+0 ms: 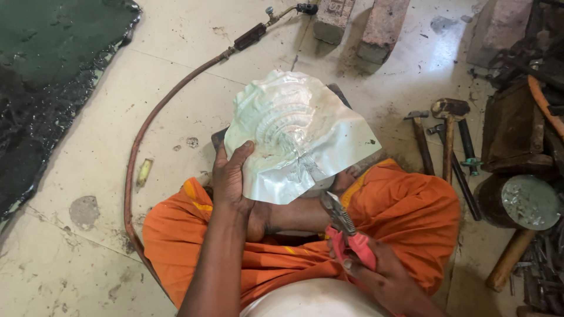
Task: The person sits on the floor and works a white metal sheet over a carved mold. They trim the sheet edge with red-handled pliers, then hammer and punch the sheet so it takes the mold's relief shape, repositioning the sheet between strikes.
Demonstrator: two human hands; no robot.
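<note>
I sit cross-legged on the floor in an orange cloth. My left hand grips the lower left edge of a thin silvery metal sheet, embossed with a shell-like ribbed relief, and holds it up over my lap. My right hand holds pliers with pink handles; the jaws point up toward the sheet's lower edge, a little below it and apart from it.
A gas torch on a brown hose curves across the tiled floor at left. Bricks lie at the top. Hammers lie on the right beside a wooden block and a round stump with metal scraps. Dark pitch covers the upper left.
</note>
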